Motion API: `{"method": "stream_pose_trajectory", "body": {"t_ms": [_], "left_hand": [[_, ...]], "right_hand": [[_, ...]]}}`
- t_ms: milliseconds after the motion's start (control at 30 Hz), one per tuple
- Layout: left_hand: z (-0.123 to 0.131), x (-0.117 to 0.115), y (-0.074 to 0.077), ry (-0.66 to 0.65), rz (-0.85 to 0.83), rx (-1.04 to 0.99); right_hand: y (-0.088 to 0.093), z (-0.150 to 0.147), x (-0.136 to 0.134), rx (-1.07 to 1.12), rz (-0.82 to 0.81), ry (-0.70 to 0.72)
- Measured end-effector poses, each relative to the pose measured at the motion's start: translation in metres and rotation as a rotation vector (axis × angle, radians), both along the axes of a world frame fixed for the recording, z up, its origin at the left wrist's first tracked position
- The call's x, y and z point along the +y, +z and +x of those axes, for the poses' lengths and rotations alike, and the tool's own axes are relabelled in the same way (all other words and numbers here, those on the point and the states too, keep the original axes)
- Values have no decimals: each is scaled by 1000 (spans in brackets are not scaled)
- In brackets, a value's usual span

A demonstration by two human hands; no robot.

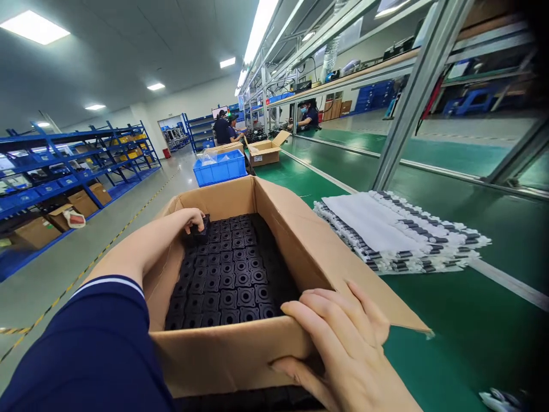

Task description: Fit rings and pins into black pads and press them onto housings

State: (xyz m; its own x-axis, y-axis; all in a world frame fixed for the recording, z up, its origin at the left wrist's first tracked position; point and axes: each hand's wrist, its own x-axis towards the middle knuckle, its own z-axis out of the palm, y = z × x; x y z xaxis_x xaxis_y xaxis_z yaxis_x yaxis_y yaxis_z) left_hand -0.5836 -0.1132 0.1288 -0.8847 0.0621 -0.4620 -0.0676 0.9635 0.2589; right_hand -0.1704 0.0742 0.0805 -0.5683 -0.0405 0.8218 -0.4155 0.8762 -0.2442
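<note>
An open cardboard box stands in front of me, with rows of square black parts, each with a round hole, packed inside. My left hand reaches into its far left corner, fingers closed on a black square part at the row's end. My right hand grips the near wall of the box at its right corner, thumb outside and fingers over the top edge. More black parts show below the near wall, at the bottom of the view.
A stack of white sheets with dark parts between them lies on the green bench to the right. Beyond the box stand a blue crate and another open carton. Metal posts rise at right. Co-workers sit farther off.
</note>
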Motion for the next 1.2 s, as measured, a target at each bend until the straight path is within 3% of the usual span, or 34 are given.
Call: {"method": "stream_pose_trajectory", "body": {"t_ms": [167, 300, 467, 600, 733, 867, 967, 1033, 1133, 1200], "left_hand": [[-7, 3, 21, -41, 61, -26], [5, 5, 44, -82, 87, -15], [40, 5, 91, -147, 130, 30], [81, 4, 151, -233, 248, 110], [146, 16, 208, -416, 435, 187], [230, 58, 236, -627, 598, 288], [289, 107, 234, -796, 592, 344], [326, 144, 218, -960, 565, 298], [395, 192, 174, -1227, 431, 120], [447, 212, 134, -1380, 314, -13]], "right_hand": [[-3, 0, -2, -23, 20, -30], [-1, 0, -2, -23, 45, -58], [6, 3, -3, -66, 120, -80], [10, 8, -3, -134, 122, -96], [15, 8, -5, -178, 77, -53], [21, 27, -16, -191, 123, -95], [20, 70, -22, -170, 254, -211], [15, 112, -25, -186, 431, -248], [-2, 189, -33, -238, 665, -209], [-18, 240, -39, -284, 689, -194]]}}
